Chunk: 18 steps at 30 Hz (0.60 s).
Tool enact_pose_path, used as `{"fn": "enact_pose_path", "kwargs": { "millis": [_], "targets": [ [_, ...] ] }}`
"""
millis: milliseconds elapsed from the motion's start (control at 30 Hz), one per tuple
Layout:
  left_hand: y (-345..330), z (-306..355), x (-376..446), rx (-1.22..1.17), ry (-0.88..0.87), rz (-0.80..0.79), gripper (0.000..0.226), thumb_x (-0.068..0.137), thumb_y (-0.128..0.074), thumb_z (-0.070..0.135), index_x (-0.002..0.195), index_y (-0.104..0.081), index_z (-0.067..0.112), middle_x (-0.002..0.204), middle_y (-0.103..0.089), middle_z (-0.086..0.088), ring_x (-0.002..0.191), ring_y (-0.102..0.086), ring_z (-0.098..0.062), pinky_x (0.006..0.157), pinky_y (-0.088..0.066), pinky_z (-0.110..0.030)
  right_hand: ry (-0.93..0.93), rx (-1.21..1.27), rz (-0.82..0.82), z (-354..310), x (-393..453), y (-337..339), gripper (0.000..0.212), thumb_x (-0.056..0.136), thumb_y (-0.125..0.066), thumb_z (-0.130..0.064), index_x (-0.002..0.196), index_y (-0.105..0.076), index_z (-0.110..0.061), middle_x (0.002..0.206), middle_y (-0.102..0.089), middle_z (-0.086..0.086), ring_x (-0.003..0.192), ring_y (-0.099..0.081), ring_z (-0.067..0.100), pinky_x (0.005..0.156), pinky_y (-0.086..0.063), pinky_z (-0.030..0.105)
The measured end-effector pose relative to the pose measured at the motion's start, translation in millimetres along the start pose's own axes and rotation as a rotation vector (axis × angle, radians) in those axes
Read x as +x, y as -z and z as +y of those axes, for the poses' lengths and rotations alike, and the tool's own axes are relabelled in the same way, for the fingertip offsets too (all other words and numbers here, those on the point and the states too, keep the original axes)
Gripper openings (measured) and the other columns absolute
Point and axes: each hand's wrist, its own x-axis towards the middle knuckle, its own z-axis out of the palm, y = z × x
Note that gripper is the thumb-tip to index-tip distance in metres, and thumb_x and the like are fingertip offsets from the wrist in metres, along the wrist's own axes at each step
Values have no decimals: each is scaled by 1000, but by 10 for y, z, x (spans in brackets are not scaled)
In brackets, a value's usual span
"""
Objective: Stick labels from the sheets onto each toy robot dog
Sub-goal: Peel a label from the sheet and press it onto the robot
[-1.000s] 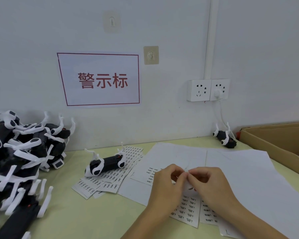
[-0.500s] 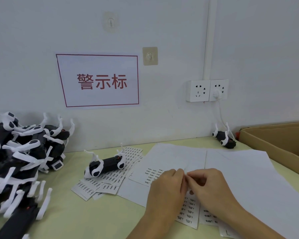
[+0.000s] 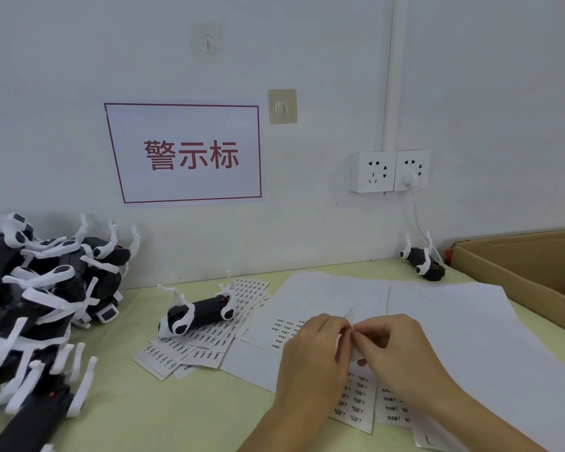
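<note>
Both hands, left hand [image 3: 310, 357] and right hand [image 3: 402, 357], pinch a white printed label sheet [image 3: 356, 396], peeling one. Judging by that black-and-white toy robot dog pile [image 3: 36, 305], loads left.

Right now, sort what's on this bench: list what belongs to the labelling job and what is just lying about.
Job:
- left hand and right hand, fingers pinching at a label sheet
- dog lying on spare sheets
- dog pile
- far dog by the wall

Lying about:
- blank papers
- box
- sockets
- wall sign
- hooks
</note>
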Motion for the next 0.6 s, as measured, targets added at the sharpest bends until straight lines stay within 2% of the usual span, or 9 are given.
{"fn": "enact_pose_path", "kwargs": {
  "millis": [67, 233, 367, 500, 600],
  "targets": [
    [-5, -3, 10, -47, 45, 2, 17, 102, -53, 26, 105, -69, 22, 98, -66, 13, 88, -58, -5, 78, -47, -20, 23, -25, 2, 8, -4, -16, 28, 94, -57, -11, 75, -77, -18, 68, -72, 5, 67, -68, 23, 72, -57, 46],
    [-6, 7, 26, -139, 122, -14, 11, 98, -59, 22, 96, -69, 21, 90, -65, 14, 86, -58, -4, 78, -49, -23, 50, -15, 17, 12, -19, -40, 30, 94, -58, -11, 75, -77, -24, 68, -72, 4, 67, -68, 24, 71, -57, 46],
    [-5, -26, 43, -275, 212, 21, 10, 94, -63, 21, 87, -70, 22, 81, -67, 14, 84, -62, -5, 75, -51, -22, 71, -7, 25, -2, -21, -46, 28, 95, -60, -12, 73, -76, -21, 66, -70, 6, 66, -66, 26, 70, -56, 48],
    [-2, -44, 55, -353, 180, 37, 10, 91, -64, 19, 85, -71, 23, 79, -69, 14, 84, -65, -6, 72, -47, -13, 67, 10, 32, -17, -22, -27, 31, 94, -61, -9, 78, -79, -29, 71, -74, -4, 68, -70, 14, 70, -58, 35],
    [-10, -69, 57, -365, 172, 36, 11, 90, -68, 16, 85, -73, 24, 82, -70, 16, 86, -65, -3, 70, -46, -10, 49, 31, 38, -1, -8, -13, 33, 94, -61, -7, 74, -79, -28, 69, -73, -2, 67, -68, 13, 64, -57, 23]
  ]
}}
